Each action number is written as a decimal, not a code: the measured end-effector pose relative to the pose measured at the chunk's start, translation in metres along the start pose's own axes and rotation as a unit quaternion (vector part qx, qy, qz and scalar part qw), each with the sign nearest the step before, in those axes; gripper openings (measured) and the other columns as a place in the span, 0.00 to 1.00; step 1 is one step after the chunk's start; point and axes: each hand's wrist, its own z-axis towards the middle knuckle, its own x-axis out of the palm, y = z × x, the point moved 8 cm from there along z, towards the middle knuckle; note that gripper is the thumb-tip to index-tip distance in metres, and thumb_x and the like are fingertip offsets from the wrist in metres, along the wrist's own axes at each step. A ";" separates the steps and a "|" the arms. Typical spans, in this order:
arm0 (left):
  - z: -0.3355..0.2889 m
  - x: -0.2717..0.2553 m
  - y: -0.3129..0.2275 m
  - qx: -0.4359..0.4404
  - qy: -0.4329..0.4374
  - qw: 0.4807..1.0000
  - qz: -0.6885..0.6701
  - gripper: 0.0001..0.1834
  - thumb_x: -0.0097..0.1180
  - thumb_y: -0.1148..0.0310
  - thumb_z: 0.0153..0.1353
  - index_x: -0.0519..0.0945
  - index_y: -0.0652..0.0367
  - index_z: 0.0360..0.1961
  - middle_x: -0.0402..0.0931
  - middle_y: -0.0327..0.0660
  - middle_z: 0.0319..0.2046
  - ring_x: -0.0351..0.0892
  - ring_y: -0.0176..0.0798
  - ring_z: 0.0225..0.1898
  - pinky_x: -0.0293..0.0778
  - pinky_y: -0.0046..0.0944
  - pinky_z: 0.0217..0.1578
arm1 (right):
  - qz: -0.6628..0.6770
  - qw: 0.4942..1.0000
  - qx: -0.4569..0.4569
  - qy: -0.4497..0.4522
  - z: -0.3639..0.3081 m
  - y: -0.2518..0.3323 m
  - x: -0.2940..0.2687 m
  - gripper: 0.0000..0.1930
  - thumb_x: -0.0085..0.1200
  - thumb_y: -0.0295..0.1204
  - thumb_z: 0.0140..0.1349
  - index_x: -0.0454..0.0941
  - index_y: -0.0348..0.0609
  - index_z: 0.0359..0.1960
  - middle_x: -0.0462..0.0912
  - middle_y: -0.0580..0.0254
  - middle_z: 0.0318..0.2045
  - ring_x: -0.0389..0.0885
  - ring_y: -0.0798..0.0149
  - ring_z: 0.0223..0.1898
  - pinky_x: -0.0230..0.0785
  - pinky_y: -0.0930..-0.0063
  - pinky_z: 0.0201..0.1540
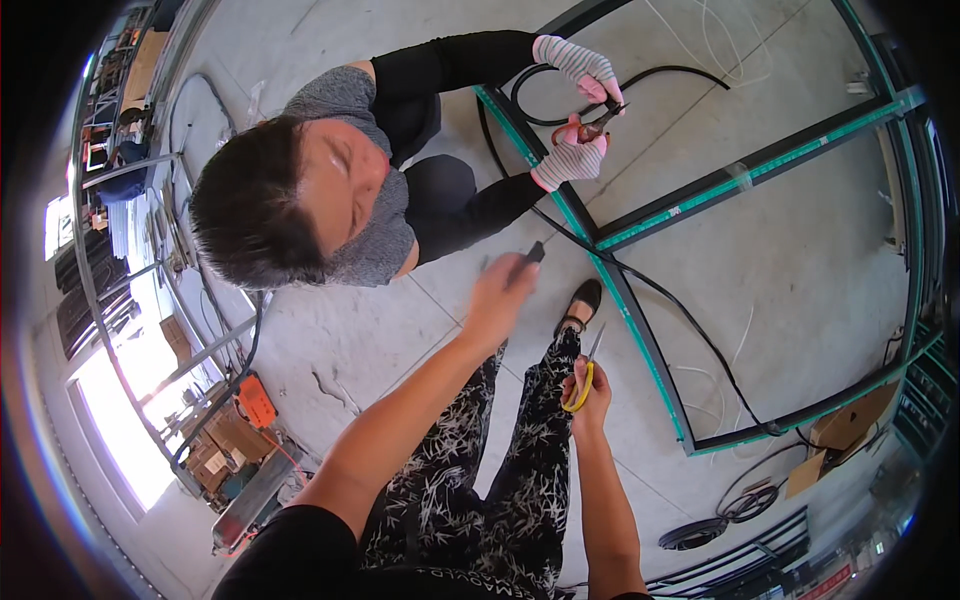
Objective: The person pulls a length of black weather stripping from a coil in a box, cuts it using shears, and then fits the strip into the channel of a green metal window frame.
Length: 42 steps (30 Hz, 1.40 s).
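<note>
My left hand (500,305) is closed around a short dark piece (534,254) with a blunt end; slight blur hides its exact kind. Lower and to the right, my right hand (590,390) grips yellow-handled scissors (578,396), their blades pointing up and away from me. Across from me, a co-worker in striped fingerless gloves (575,162) holds a red-handled hand tool (592,130) at a black cable (672,70). That cable loops over a dark frame with green edges (640,330) and runs on toward the right.
Thin white wires (735,60) lie on the grey floor inside the frame. Coiled black cable (695,533) and an opened cardboard box (850,425) are at the lower right. On the left stand metal racks (125,285), an orange case (256,400) and cardboard boxes (235,440).
</note>
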 end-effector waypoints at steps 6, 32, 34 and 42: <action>-0.003 0.028 -0.021 0.065 0.031 0.996 -0.056 0.12 0.49 0.65 0.68 0.72 0.64 0.42 0.67 0.31 0.25 0.61 0.21 0.22 0.59 0.23 0.23 | -0.006 1.000 -0.016 0.011 -0.007 0.016 0.001 0.17 0.62 0.40 0.59 0.76 0.46 0.46 0.74 0.71 0.19 0.70 0.77 0.16 0.63 0.82 0.16; 0.036 0.017 0.018 -0.004 -0.037 0.992 -0.121 0.11 0.54 0.66 0.65 0.74 0.62 0.42 0.73 0.33 0.28 0.69 0.24 0.28 0.66 0.25 0.28 | -0.119 0.988 -0.054 0.079 -0.041 0.050 0.052 0.18 0.60 0.30 0.60 0.75 0.38 0.51 0.73 0.72 0.22 0.66 0.80 0.17 0.58 0.85 0.17; 0.048 0.011 0.029 -0.004 -0.038 0.990 -0.136 0.11 0.54 0.65 0.65 0.74 0.63 0.42 0.73 0.34 0.29 0.69 0.25 0.28 0.66 0.25 0.29 | -0.114 0.989 -0.046 0.078 -0.040 0.047 0.057 0.18 0.60 0.30 0.60 0.75 0.38 0.51 0.73 0.72 0.21 0.66 0.80 0.16 0.58 0.85 0.17; 0.065 0.007 0.036 -0.019 -0.019 0.975 -0.220 0.12 0.54 0.65 0.65 0.74 0.64 0.42 0.72 0.34 0.28 0.67 0.25 0.28 0.65 0.25 0.31 | -0.120 0.990 -0.013 0.076 -0.036 0.031 0.061 0.17 0.60 0.31 0.61 0.75 0.38 0.50 0.73 0.72 0.21 0.66 0.81 0.16 0.59 0.86 0.17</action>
